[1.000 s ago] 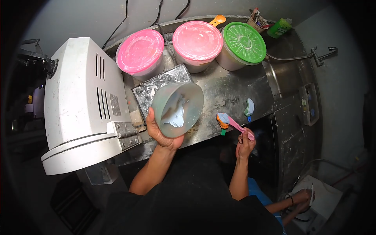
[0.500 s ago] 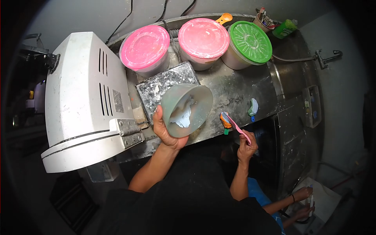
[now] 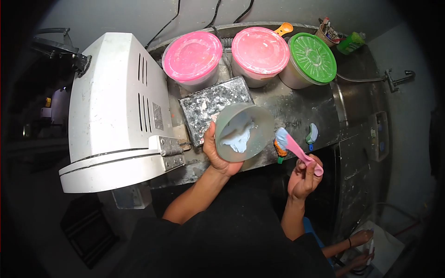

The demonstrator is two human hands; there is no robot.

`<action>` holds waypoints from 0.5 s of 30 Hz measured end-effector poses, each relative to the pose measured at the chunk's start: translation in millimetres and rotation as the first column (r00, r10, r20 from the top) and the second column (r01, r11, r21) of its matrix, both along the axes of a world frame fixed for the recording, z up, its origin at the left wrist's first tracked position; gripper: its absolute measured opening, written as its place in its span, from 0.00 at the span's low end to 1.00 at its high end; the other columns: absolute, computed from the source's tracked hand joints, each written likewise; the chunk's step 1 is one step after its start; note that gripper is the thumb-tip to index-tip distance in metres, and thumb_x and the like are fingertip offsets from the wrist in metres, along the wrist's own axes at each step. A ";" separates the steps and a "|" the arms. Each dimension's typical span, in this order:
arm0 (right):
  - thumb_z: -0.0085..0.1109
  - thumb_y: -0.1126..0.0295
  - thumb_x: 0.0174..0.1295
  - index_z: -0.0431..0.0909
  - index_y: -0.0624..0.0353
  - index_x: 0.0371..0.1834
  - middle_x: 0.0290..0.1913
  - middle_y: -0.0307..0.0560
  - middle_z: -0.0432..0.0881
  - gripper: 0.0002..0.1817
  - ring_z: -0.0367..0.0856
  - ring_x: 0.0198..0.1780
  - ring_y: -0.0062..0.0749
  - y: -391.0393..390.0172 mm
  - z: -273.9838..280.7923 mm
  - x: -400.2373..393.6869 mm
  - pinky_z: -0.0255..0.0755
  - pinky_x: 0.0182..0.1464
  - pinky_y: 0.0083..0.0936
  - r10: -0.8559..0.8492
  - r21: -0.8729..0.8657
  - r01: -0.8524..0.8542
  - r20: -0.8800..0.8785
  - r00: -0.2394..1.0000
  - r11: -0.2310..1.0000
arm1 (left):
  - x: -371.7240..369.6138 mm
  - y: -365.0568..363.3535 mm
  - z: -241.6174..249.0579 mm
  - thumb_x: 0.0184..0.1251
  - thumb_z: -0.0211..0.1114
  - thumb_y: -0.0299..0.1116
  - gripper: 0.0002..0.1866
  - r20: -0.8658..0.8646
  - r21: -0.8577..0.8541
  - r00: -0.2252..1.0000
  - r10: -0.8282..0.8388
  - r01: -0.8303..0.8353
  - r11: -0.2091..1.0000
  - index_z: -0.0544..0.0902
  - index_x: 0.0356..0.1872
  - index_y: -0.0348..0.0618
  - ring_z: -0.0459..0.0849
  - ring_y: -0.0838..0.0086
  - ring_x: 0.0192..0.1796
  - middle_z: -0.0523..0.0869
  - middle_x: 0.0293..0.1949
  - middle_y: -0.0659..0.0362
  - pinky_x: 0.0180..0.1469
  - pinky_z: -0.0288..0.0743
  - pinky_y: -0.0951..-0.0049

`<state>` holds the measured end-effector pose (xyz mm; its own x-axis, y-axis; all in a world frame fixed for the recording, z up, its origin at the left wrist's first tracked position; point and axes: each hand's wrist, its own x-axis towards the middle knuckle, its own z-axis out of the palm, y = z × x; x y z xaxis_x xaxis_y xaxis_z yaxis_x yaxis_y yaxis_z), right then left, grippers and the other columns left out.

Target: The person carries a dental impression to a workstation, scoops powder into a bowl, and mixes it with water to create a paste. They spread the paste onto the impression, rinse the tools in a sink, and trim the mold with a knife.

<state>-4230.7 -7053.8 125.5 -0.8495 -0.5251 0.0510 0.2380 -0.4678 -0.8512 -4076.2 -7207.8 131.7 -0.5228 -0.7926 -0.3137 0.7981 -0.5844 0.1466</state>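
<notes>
My left hand (image 3: pixel 218 155) is wrapped round a translucent greenish bowl (image 3: pixel 266 125), tilted so its inside shows. Pale blue paste (image 3: pixel 239 140) clings to the bowl's inner wall. In my right hand (image 3: pixel 304 180) is a pink spatula (image 3: pixel 296 150), its blade tip coated with the same pale blue material. That tip is over an orange piece with a green handle (image 3: pixel 280 148), partly covering it; whether they touch I cannot tell. Right of it, at the counter's front edge, lies a small tray with pale material and a blue handle (image 3: pixel 312 133).
Two tubs with pink lids (image 3: pixel 193 56) (image 3: pixel 260 51) and one with a green lid (image 3: pixel 312 58) stand at the back. A speckled slab (image 3: pixel 204 104) lies behind the bowl. A white machine (image 3: pixel 116 102) stands left. Another person's hands (image 3: pixel 361 238) are at lower right.
My right hand has turned the spatula, so its broad blade with paste now shows, raised from the orange piece. The whole view has shifted, moving the counter's things rightward.
</notes>
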 end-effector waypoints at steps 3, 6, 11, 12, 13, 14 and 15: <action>0.65 0.74 0.63 0.81 0.66 0.46 0.32 0.47 0.80 0.10 0.76 0.31 0.27 -33.1 16.6 12.9 0.70 0.35 0.21 0.091 0.172 0.018 -0.605 0.791 0.985 | -1.4 2.0 -4.2 0.67 0.57 0.61 0.33 -0.016 -0.002 1.000 -0.016 0.016 1.000 0.78 0.61 0.43 0.78 0.59 0.61 0.81 0.58 0.54 0.67 0.68 0.53; 0.72 0.84 0.48 0.87 0.61 0.45 0.30 0.42 0.81 0.18 0.75 0.28 0.29 -54.7 29.2 21.9 0.69 0.33 0.23 0.190 0.252 0.066 -0.855 0.483 0.965 | -1.3 3.1 -4.3 0.67 0.56 0.61 0.33 -0.034 -0.019 0.999 -0.016 0.015 1.000 0.78 0.61 0.44 0.78 0.59 0.60 0.82 0.57 0.54 0.66 0.69 0.52; 0.74 0.78 0.52 0.87 0.60 0.45 0.27 0.41 0.80 0.15 0.73 0.27 0.24 -60.1 25.3 43.5 0.66 0.31 0.21 0.307 0.346 -0.044 -0.759 0.575 0.937 | 4.8 -2.1 -17.8 0.62 0.57 0.56 0.32 -0.077 -0.040 0.997 -0.018 0.015 0.999 0.79 0.58 0.39 0.80 0.59 0.58 0.83 0.57 0.51 0.65 0.70 0.56; 0.73 0.77 0.54 0.87 0.60 0.45 0.27 0.40 0.79 0.14 0.73 0.27 0.23 -58.7 26.3 44.6 0.65 0.31 0.20 0.335 0.357 -0.093 -0.712 0.617 0.930 | 5.1 -3.3 -13.4 0.62 0.57 0.55 0.33 -0.101 -0.057 0.995 -0.018 0.012 0.998 0.79 0.59 0.38 0.80 0.59 0.58 0.83 0.57 0.51 0.66 0.70 0.56; 0.73 0.76 0.55 0.87 0.61 0.45 0.27 0.40 0.79 0.14 0.73 0.27 0.22 -56.9 27.4 45.3 0.65 0.30 0.20 0.364 0.366 -0.141 -0.661 0.657 0.920 | 5.1 -3.7 -8.4 0.62 0.57 0.55 0.33 -0.124 -0.071 0.992 -0.020 0.011 0.997 0.79 0.59 0.38 0.80 0.59 0.58 0.83 0.57 0.50 0.66 0.70 0.56; 0.73 0.75 0.56 0.87 0.61 0.45 0.27 0.40 0.79 0.13 0.72 0.28 0.22 -55.5 27.9 45.5 0.64 0.30 0.19 0.392 0.374 -0.187 -0.606 0.693 0.909 | 4.8 -4.3 -5.5 0.61 0.57 0.54 0.33 -0.147 -0.085 0.989 -0.025 0.012 0.996 0.78 0.60 0.37 0.80 0.59 0.58 0.83 0.57 0.50 0.66 0.70 0.56; 0.71 0.74 0.58 0.86 0.62 0.45 0.27 0.40 0.79 0.12 0.72 0.28 0.21 -53.5 24.4 44.0 0.63 0.30 0.18 0.366 0.361 -0.163 -0.620 0.694 0.918 | 6.3 -7.0 -5.5 0.60 0.59 0.52 0.38 -0.233 -0.126 0.969 -0.084 0.056 0.990 0.69 0.68 0.38 0.75 0.57 0.65 0.77 0.64 0.49 0.70 0.65 0.54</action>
<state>-4186.7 -7107.3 149.9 -0.4684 -0.8011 0.3726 -0.3553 -0.2154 -0.9096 -4069.9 -7214.7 126.2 -0.6264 -0.7753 -0.0809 0.7760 -0.6300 0.0293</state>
